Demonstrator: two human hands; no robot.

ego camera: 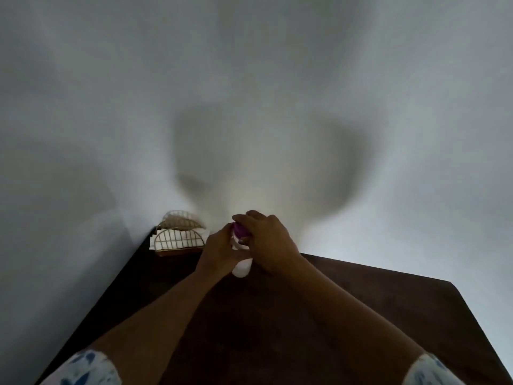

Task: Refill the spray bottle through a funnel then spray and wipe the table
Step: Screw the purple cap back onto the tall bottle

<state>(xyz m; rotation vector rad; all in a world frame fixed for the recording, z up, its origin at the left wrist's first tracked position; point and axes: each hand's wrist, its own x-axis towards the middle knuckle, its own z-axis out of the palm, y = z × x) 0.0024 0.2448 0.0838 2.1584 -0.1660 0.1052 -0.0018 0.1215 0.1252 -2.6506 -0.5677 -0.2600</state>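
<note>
A white spray bottle (242, 267) stands on the dark wooden table (361, 315) near its far edge, mostly hidden by my hands. My left hand (219, 252) wraps around the bottle's body. My right hand (268, 240) is closed over the purple spray head (240, 229) on top of it. Only the bottle's lower part and a bit of the purple head show between my fingers. No funnel is in view.
A gold wire holder (177, 234) with white napkins stands at the table's far left corner, close to my left hand. A pale wall rises just behind the table. The table's right edge slants down at the right.
</note>
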